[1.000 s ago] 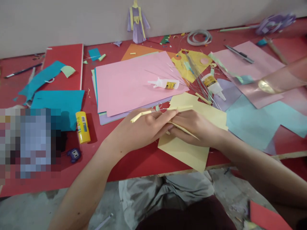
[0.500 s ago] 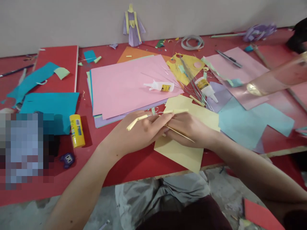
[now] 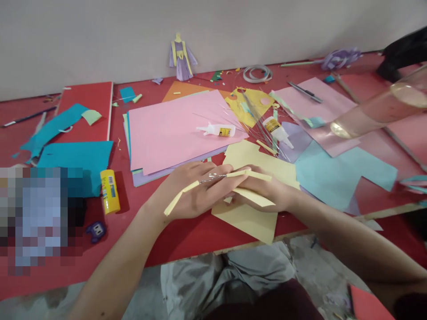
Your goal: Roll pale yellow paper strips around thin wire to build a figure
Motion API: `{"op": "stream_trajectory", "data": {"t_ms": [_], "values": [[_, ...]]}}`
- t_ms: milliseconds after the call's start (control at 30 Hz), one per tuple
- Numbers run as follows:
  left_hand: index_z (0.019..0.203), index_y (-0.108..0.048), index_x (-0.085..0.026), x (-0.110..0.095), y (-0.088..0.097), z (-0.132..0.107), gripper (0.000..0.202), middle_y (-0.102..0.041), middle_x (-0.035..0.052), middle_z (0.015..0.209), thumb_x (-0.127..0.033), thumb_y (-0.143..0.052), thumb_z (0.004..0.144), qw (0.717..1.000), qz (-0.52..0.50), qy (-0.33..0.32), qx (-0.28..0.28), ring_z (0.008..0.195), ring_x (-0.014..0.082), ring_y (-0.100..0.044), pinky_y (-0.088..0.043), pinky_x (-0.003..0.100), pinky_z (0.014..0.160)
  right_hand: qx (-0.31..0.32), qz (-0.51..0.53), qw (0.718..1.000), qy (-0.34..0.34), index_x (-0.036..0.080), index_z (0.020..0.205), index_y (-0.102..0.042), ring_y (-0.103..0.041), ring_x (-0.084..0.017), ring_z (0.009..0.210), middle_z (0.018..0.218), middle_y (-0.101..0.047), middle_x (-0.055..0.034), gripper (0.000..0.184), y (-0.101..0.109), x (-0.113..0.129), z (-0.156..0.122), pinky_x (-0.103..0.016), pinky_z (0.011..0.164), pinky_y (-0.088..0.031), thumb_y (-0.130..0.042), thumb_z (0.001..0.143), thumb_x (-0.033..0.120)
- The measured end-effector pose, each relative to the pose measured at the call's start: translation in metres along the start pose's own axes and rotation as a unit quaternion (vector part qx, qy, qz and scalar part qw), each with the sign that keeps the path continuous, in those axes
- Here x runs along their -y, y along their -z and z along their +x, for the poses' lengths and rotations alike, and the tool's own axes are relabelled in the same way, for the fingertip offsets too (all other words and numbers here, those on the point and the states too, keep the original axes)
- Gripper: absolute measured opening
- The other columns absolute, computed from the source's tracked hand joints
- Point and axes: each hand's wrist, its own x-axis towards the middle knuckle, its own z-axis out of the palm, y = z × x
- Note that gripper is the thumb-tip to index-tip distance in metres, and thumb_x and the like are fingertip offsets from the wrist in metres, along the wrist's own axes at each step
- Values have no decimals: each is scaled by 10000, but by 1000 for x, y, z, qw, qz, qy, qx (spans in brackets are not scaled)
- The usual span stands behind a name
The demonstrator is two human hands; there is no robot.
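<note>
Wall (image 3: 233,40): plain, light, closing off the far side of the work area. Floor (image 3: 143,291): grey, visible below the near edge.

Surface (image 3: 180,240): red, strewn with cut paper and offcuts. The near edge is rough, in front of the seated person.

Pink stack (image 3: 173,133): layered sheets beyond the hands, presumably set back to leave forward working room. Pale yellow sheet (image 3: 250,220): lies beneath the right hand, with cut edges; its similar colour suggests it as stock for the held paper parts.

Left hand (image 3: 196,195) and right hand (image 3: 267,191): meet over the surface, probably so that each steadies the other. Left grip: narrow, fingertips closed on the wrapped wire (image 3: 235,173). The wire runs across the back of the left hand, its bare twisted middle exposed; this position appears to keep the free end clear. Right grip: narrow, fingers folded against the yellow strip (image 3: 255,197), which angles across that hand. The exact pinch points are hidden.

Glue bottle (image 3: 218,130): lies on the pink stack, likely for easy reach. Glue stick (image 3: 110,191): left of the left hand.
</note>
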Motion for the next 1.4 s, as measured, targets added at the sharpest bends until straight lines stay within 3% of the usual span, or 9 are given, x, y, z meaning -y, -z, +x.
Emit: {"op": "stream_trajectory", "data": {"t_ms": [67,167,233,367,533,633,767,900,1400], "values": [[1287,-501,-186,-1,1,-1,339,-601,102,1281,-220,-468,952,1000,16,-11,-2,1037,232,-633,-550,358,811,-9,51,999,11,145,964,-596,-628,-232,858,905,-666,-143,310,-1,-1,1,-358,763,-476,-422,943,400],[1286,-517,-267,-2,1,-1,353,-585,63,1298,-186,-491,943,1000,-1,9,-13,1063,206,-621,-541,338,844,16,172,985,4,171,788,-581,-612,-164,700,743,-644,-78,453,0,0,9,-289,660,-470,-318,982,484],[1267,-529,-298,-3,2,-1,349,-551,60,1331,-191,-516,935,999,-41,28,-22,1116,204,-596,-533,344,882,-7,184,982,29,169,734,-560,-587,-143,643,681,-615,-57,513,1,3,15,-265,598,-446,-296,977,536],[1230,-564,-263,-2,4,2,308,-509,99,1343,-181,-506,938,984,-161,54,-62,1222,200,-528,-515,352,959,-34,216,975,-45,161,784,-577,-614,-133,661,752,-648,-67,477,3,8,17,-254,623,-471,-381,949,564],[1084,-656,-285,-3,11,5,228,-497,56,1347,-165,-547,924,941,-285,129,-125,1210,194,-523,-510,384,997,-26,275,953,-126,174,946,-595,-656,-149,692,723,-677,-37,345,2,9,13,-253,642,-509,-496,921,504],[972,-677,-276,-2,14,5,142,-545,43,1293,-185,-596,899,920,-308,169,-176,1160,208,-556,-544,410,955,-22,347,901,-262,183,974,-589,-665,-139,615,733,-668,-9,285,2,12,17,-255,595,-537,-497,931,449],[940,-665,-250,-2,13,5,88,-563,60,1231,-197,-612,893,898,-332,190,-216,1081,199,-601,-571,414,907,-42,348,876,-330,180,861,-609,-643,-130,554,626,-658,6,302,4,18,24,-233,554,-516,-515,914,462],[926,-663,-232,-3,11,6,64,-597,74,1187,-206,-614,895,906,-308,202,-209,1048,197,-614,-563,418,910,-34,353,861,-364,176,798,-597,-634,-128,563,631,-657,-5,342,8,23,28,-233,566,-500,-508,906,488],[975,-657,-216,-5,9,6,120,-622,68,1067,-207,-545,932,901,-293,235,-216,1058,175,-598,-587,332,868,-29,351,847,-398,161,695,-619,-596,-104,510,574,-667,-3,444,8,22,28,-211,500,-444,-564,854,572]]}}
